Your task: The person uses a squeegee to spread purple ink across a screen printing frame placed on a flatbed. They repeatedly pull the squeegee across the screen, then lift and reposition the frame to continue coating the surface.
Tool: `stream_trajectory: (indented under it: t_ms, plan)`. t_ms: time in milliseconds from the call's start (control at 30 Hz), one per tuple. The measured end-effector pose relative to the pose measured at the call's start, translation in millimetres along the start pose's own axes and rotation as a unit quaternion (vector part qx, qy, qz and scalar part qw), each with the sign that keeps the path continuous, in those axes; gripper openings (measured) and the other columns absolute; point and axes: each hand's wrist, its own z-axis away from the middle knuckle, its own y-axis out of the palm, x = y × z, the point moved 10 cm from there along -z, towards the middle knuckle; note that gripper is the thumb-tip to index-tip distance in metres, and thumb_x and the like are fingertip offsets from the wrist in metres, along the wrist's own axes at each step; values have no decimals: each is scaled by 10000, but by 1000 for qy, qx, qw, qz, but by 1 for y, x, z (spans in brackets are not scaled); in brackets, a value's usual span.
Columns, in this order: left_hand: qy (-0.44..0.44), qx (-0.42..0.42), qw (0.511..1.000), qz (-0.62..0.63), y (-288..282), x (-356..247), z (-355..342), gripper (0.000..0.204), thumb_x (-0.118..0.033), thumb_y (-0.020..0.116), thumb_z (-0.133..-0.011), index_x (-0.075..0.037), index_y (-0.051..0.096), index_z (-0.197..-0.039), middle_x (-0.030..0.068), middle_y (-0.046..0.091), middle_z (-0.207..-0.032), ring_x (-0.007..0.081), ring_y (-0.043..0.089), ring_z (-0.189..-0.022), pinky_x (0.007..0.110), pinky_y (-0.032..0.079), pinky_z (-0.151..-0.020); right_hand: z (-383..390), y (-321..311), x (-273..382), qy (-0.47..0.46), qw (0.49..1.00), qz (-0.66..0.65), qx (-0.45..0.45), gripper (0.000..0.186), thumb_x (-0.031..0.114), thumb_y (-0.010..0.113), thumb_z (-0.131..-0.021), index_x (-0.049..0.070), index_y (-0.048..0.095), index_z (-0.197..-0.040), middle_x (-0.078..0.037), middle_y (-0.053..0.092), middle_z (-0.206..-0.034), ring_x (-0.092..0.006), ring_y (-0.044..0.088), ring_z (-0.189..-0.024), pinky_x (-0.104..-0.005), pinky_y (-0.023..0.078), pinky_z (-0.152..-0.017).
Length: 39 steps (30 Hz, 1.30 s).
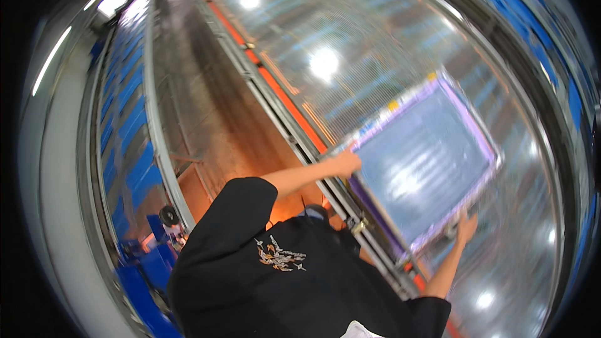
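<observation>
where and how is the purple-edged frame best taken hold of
Probably by the frame's rim, on opposite edges: left hand from the left, right hand from the right. It is a wide, flat rectangle with straight edges to hold, while the broad blue-grey panel inside offers no edge.

Left hand (346, 163): fingers blurred at the frame's corner; their curl beneath it cannot be told.
Right hand (466, 227): fingertips indistinct against the near edge.
Framed screen (432, 156): underside hidden between the hands; resting or lifted, unclear.
Yellow patches (393, 106): beyond the left hand, too smeared to identify.
Table (369, 31): covered below the held frame.
White item (360, 330): bodyward of both hands, cut by the lower edge.
Blue machine (150, 269): left of the left hand, bottom cropped.
</observation>
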Motion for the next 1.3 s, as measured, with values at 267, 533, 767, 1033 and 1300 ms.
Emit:
stream_trajectory:
  t_ms: [267,533,767,1033,1300]
  plan:
    - [83,-26,994,68,-119,-47,-18,277,-122,746,-710,-121,826,-976,170,758,-848,350,731,-920,596,259,-1237,239,-74,144,-195,958,46,205,655,334,866,-786,113,658,-1367,-177,675,-1354,-373,610,-1283,-496,379,-1183]
    - [95,3,990,101,-77,-27,32,390,0,681,-702,-91,803,-1061,162,769,-882,326,730,-982,558,190,-1277,273,-69,162,-158,969,-33,187,375,24,734,-758,67,693,-1128,-129,728,-1078,-353,671,-1018,-460,504,-912]
    - [60,-119,986,97,-71,-31,21,731,26,782,-635,-62,651,-1349,116,682,-1363,319,601,-1315,568,282,-1238,268,-39,146,-193,980,33,20,631,-57,613,-700,66,688,-1315,-107,700,-1341,-302,620,-1298,-485,441,-1131]
    - [103,-299,948,33,-173,10,-253,657,-9,761,-720,-116,675,-1362,88,706,-1340,299,631,-1280,556,281,-1234,-26,-39,155,-260,955,41,-138,575,-80,640,-712,84,720,-1257,-110,717,-1307,-321,648,-1251,-485,480,-1058]
    - [83,-20,996,-4,-297,84,-508,355,-390,828,-719,-89,819,-906,193,767,-914,388,731,-961,499,576,-856,-300,-87,194,-194,967,21,166,345,272,830,-754,79,792,-1038,-216,759,-937,-378,736,-935,-481,571,-847]
